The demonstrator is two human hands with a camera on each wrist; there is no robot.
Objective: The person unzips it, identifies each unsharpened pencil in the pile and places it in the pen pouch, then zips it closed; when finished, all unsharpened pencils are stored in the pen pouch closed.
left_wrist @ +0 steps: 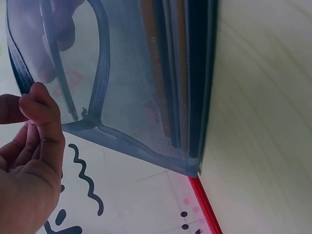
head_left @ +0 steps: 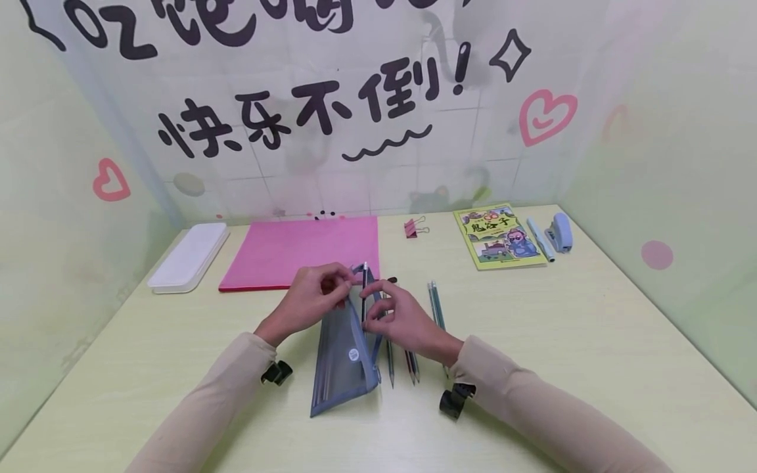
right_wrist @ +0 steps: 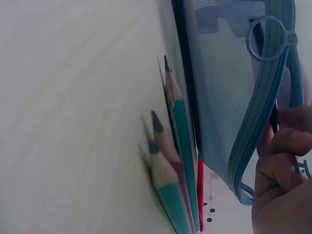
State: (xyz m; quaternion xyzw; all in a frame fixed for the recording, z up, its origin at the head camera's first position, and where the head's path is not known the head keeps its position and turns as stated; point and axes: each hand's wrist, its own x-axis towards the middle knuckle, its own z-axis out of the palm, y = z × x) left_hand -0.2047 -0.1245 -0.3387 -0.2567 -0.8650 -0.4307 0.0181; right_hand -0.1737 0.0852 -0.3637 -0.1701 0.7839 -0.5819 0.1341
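Note:
A grey-blue mesh zip pencil case point(head_left: 340, 368) stands tilted on the table with its zipper side up. My left hand point(head_left: 310, 292) pinches the edge of its opening. In my right hand point(head_left: 411, 322) is a dark pencil point(head_left: 364, 289), upright at the opening, its lower part inside. Through the mesh, the left wrist view shows several pencils point(left_wrist: 156, 63) along the bottom of the case. On the table beside the case lie a teal pencil point(right_wrist: 183, 131) and further sharpened pencils point(right_wrist: 170, 183). My right wrist passes over another pair of pencils point(head_left: 436, 305).
A pink folder point(head_left: 307, 246) lies behind the case, with a white box point(head_left: 189, 256) to its left. Toward the back right are a pink binder clip point(head_left: 412, 228), a yellow booklet point(head_left: 499, 236), a light blue pen point(head_left: 541, 238) and a blue stapler point(head_left: 560, 233).

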